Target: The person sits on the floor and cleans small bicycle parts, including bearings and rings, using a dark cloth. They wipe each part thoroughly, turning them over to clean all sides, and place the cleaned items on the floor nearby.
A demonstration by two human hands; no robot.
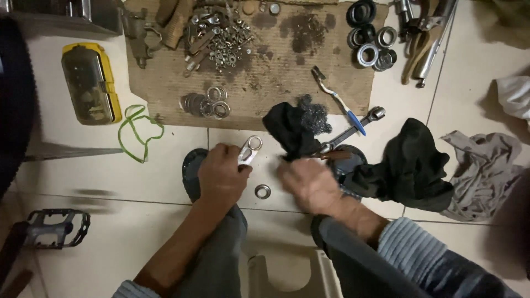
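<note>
My left hand (222, 175) grips a small shiny metal part with a ring end (250, 149), held just above the tiled floor. My right hand (309, 185), blurred, holds a black rag (290, 129) lifted beside that part. A loose metal ring (263, 191) lies on the tile between my two hands. A wad of steel wool (312, 115) sits right behind the rag. Both knees in grey trousers show at the bottom of the view.
A stained cardboard sheet (276, 60) carries a pile of nuts and bolts (221, 36) and flat washers (207, 105). Bearings (371, 47), a toothbrush (337, 99), a wrench (353, 129), dark and grey cloths (411, 165), a yellow case (91, 83), a green band (138, 129), a pedal (55, 227).
</note>
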